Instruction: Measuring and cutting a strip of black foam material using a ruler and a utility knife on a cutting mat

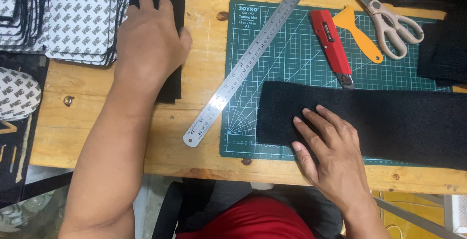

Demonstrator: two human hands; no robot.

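My left hand [151, 42] rests palm down on a stack of black fabric strips [171, 85] at the upper left of the wooden table [87, 127]. My right hand [328, 146] lies flat, fingers spread, on the left end of a long black fabric strip [384, 117] that crosses the green cutting mat [292, 59]. A steel ruler [250, 59] runs diagonally along the mat's left edge, between my two hands.
A red utility knife [333, 44], an orange scraper [357, 32] and beige-handled scissors [389, 20] lie on the mat's upper part. More black fabric [440, 54] sits at the right. Stacks of white patterned backing sheets [73, 20] fill the upper left.
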